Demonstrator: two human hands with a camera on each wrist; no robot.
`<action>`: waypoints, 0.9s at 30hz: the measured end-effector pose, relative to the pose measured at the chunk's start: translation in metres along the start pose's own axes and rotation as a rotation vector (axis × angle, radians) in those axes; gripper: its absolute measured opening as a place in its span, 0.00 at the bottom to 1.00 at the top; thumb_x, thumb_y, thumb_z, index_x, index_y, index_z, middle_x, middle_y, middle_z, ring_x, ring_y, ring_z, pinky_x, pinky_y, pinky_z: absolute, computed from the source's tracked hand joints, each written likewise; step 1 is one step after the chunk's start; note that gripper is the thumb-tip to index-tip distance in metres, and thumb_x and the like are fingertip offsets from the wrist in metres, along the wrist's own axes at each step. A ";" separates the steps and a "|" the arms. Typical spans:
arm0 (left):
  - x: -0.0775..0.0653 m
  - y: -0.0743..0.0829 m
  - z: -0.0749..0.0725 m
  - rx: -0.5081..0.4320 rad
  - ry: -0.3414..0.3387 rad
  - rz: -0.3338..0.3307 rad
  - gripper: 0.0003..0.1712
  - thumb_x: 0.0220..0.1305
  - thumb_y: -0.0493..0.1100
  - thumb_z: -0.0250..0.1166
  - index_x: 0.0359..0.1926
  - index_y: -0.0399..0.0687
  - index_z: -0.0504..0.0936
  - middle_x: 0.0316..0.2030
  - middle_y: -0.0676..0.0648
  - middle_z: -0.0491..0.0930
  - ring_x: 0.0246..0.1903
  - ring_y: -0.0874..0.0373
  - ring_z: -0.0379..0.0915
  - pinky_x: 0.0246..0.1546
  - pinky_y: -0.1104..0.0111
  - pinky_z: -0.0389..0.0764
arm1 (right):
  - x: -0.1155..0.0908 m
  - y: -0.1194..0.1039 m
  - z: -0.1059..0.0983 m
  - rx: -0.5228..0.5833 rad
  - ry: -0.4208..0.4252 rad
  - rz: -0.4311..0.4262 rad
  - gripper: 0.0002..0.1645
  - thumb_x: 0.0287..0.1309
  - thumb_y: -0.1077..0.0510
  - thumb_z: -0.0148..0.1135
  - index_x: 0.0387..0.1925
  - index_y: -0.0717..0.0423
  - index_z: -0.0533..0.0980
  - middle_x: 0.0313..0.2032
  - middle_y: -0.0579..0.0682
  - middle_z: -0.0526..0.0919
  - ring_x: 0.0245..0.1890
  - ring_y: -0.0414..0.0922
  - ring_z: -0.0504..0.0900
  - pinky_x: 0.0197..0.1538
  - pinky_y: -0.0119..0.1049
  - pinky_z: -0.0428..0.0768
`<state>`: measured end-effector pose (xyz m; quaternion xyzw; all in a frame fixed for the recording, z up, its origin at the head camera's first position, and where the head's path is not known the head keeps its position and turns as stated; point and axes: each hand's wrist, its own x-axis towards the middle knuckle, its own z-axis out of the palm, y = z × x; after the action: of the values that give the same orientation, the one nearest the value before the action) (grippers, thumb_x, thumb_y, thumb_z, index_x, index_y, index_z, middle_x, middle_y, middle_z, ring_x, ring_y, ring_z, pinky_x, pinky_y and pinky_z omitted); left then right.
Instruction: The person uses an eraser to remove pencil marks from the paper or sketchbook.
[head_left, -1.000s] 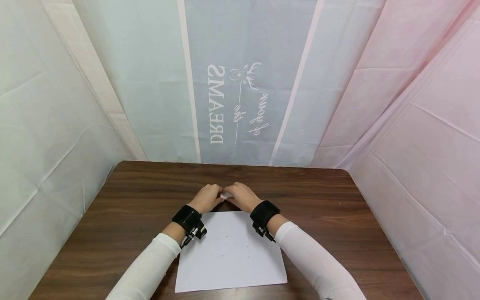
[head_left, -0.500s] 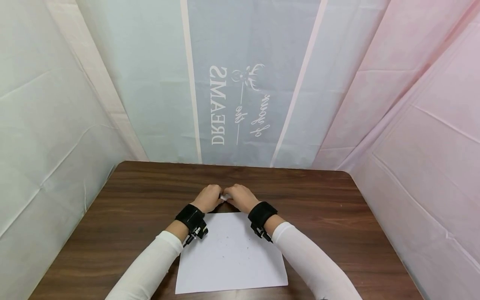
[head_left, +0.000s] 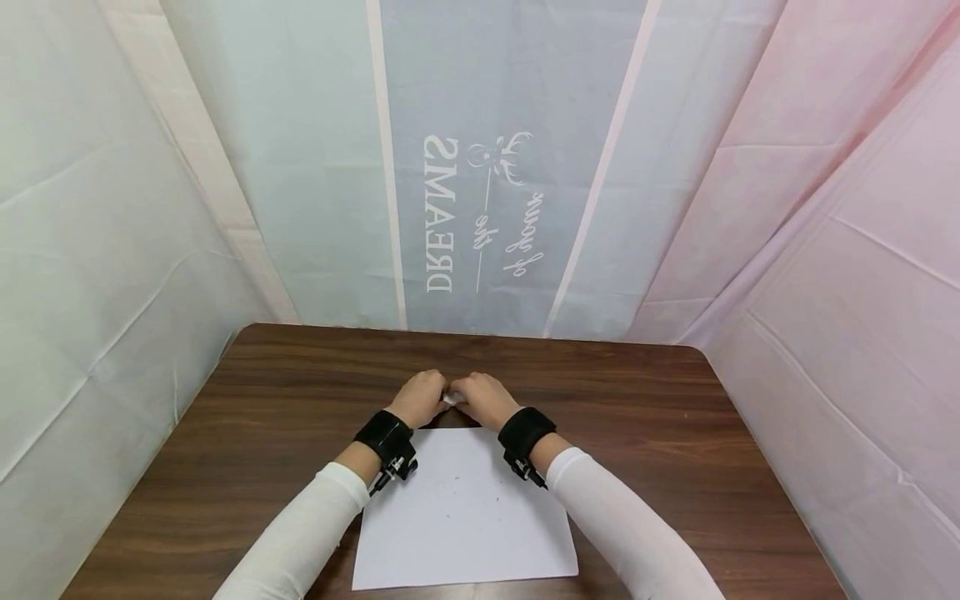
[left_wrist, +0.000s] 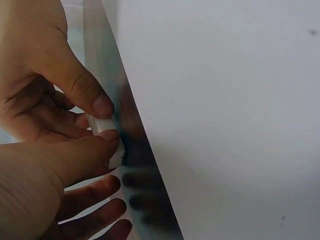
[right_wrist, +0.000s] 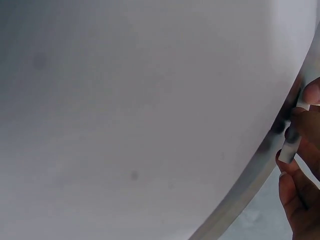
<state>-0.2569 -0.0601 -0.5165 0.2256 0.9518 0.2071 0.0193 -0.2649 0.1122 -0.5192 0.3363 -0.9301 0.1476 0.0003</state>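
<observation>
Beyond the far edge of a white sheet of paper, my two hands meet over the table. Between them is a small white strip-like piece, whose exact kind I cannot tell. My left hand pinches it between thumb and fingers, its other fingers spread loosely in the left wrist view. On the other end, my right hand also pinches it with thumb and fingers. The right wrist view shows a dark smudge on the white piece. Fingers cover much of it.
Small dark specks dot the paper. Dark wood-grain table surrounds it. Pale cloth printed with lettering hangs behind the table, with more cloth on both sides. Each wrist wears a black strap with a small camera.
Both hands stay together on the white piece with hardly any shift. The whole head view has drifted slightly, moving the scene a little down and right.
</observation>
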 end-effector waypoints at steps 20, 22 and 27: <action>-0.001 0.004 -0.003 -0.044 0.000 0.014 0.12 0.63 0.36 0.71 0.47 0.36 0.84 0.44 0.39 0.81 0.43 0.49 0.79 0.44 0.60 0.83 | -0.004 -0.001 0.001 -0.049 0.017 -0.043 0.06 0.68 0.55 0.65 0.42 0.50 0.84 0.37 0.47 0.87 0.38 0.44 0.82 0.45 0.36 0.81; -0.001 0.005 -0.006 -0.063 0.014 0.016 0.14 0.64 0.37 0.70 0.49 0.36 0.83 0.46 0.39 0.81 0.44 0.49 0.79 0.45 0.59 0.83 | -0.005 0.000 0.000 -0.058 0.036 -0.064 0.07 0.69 0.54 0.63 0.44 0.49 0.84 0.39 0.47 0.87 0.39 0.44 0.81 0.45 0.36 0.81; -0.002 0.009 -0.013 -0.102 0.035 0.001 0.16 0.65 0.38 0.69 0.53 0.38 0.83 0.51 0.40 0.81 0.50 0.48 0.80 0.49 0.59 0.84 | -0.010 -0.002 -0.006 -0.004 0.080 -0.076 0.12 0.69 0.56 0.62 0.51 0.52 0.84 0.47 0.48 0.88 0.47 0.45 0.83 0.54 0.39 0.82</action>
<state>-0.2525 -0.0588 -0.5007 0.2213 0.9400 0.2592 0.0138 -0.2564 0.1186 -0.5139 0.3653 -0.9161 0.1592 0.0439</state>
